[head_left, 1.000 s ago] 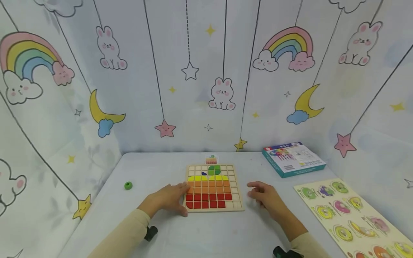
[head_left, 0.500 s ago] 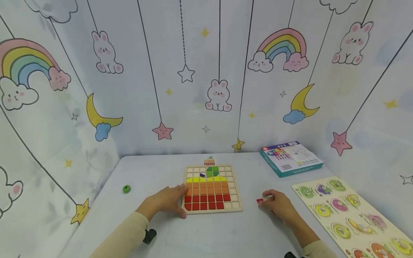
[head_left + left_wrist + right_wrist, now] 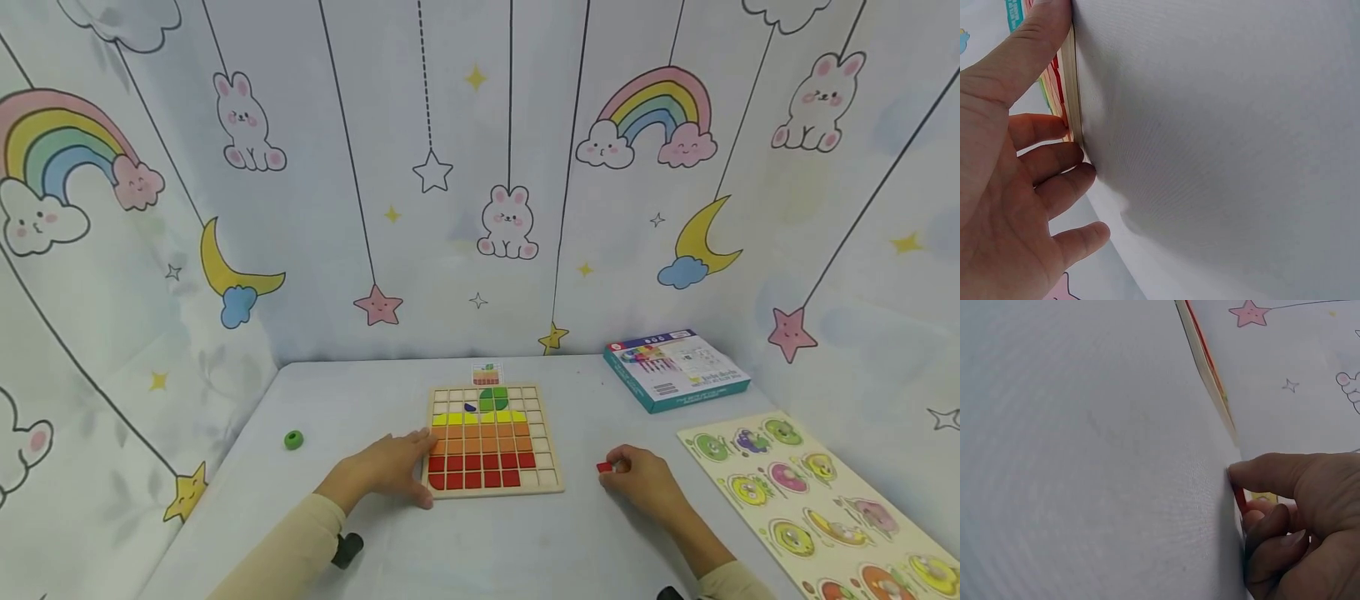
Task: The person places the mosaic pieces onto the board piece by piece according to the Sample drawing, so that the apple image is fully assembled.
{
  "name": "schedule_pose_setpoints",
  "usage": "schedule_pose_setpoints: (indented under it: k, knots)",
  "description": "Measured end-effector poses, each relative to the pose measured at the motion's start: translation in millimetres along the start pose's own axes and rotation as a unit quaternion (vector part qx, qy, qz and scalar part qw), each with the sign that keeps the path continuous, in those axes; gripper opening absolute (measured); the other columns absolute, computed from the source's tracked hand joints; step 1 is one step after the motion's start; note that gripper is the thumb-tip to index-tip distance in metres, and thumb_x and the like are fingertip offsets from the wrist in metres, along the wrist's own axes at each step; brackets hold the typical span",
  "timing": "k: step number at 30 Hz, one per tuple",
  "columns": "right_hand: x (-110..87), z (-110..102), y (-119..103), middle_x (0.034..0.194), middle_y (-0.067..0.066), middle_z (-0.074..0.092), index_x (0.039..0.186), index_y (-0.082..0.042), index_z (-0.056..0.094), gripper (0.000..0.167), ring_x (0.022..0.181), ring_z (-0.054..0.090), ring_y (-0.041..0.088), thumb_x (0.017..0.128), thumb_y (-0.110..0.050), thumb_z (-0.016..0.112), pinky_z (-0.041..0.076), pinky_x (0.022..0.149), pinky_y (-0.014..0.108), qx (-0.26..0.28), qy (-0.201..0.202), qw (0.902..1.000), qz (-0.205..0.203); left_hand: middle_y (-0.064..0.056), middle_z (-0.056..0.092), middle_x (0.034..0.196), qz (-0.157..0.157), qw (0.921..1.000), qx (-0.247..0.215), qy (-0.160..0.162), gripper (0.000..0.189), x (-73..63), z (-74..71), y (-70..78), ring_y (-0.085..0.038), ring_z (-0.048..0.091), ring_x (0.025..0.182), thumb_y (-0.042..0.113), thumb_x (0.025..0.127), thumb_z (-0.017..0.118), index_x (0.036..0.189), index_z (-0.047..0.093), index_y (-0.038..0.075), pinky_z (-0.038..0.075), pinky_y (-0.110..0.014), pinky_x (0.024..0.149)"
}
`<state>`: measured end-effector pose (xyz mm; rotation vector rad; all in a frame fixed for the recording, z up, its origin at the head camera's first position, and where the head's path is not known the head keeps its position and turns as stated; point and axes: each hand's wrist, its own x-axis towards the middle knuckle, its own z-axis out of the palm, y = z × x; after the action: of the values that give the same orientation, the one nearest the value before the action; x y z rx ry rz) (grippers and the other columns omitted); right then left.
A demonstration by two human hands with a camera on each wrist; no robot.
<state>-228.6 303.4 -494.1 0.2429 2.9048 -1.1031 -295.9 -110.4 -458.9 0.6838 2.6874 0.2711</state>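
A square wooden grid board lies mid-table. Red, orange and yellow tiles fill its rows, with green and a small blue piece higher up; several cells at its right and top are bare wood. My left hand rests at the board's left side, fingers spread, thumb at the near corner. In the left wrist view its fingertips touch the board's edge. Right of the board, my right hand pinches a small red tile between thumb and fingers, low at the tabletop. The right wrist view shows only the tile's narrow edge.
A small picture card lies behind the board. A green bead-like piece sits to the left. Back right is a flat box; a fruit-picture board lies along the right side. A patterned curtain surrounds the table.
The right hand has moved down and slightly right, away from the board, and now pinches the red tile. The left hand has stayed at the board. The head view has shifted slightly.
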Motion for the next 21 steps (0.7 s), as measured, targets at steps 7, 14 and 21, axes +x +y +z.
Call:
schedule_pose_setpoints:
  k: [7, 14, 21]
  knots:
    - [1.8, 2.8, -7.3, 0.089, 0.002, 0.062, 0.111, -0.004, 0.070, 0.032, 0.083, 0.056, 0.017, 0.087, -0.021, 0.080, 0.049, 0.065, 0.027, 0.022, 0.001, 0.9993, -0.028, -0.006, 0.038, 0.163, 0.006, 1.0000, -0.005, 0.002, 0.104, -1.5, -1.1, 0.8, -0.026, 0.035, 0.151, 0.057, 0.073, 0.087, 0.156, 0.042, 0.014, 0.026, -0.056, 0.122]
    - [1.7, 21.8, -41.2, 0.086, 0.002, 0.059, 0.110, -0.008, 0.069, 0.032, 0.082, 0.054, 0.017, 0.086, -0.025, 0.082, 0.049, 0.062, 0.027, 0.024, -0.008, 0.9993, -0.028, -0.005, 0.038, 0.164, 0.010, 0.9999, -0.006, 0.003, 0.104, -0.8, -0.2, -1.9, -0.026, 0.035, 0.151, 0.058, 0.073, 0.086, 0.157, 0.041, 0.015, 0.025, -0.056, 0.123]
    - [-1.5, 54.4, -76.2, 0.080, -0.001, 0.057, 0.102, -0.009, 0.070, 0.032, 0.077, 0.053, 0.015, 0.082, -0.027, 0.085, 0.048, 0.062, 0.027, -0.026, -0.039, 0.9966, -0.067, -0.006, 0.038, 0.163, 0.016, 0.9999, -0.004, 0.004, 0.104, 0.2, 0.0, -3.2, -0.026, 0.034, 0.151, 0.058, 0.074, 0.086, 0.157, 0.041, 0.014, 0.024, -0.058, 0.122]
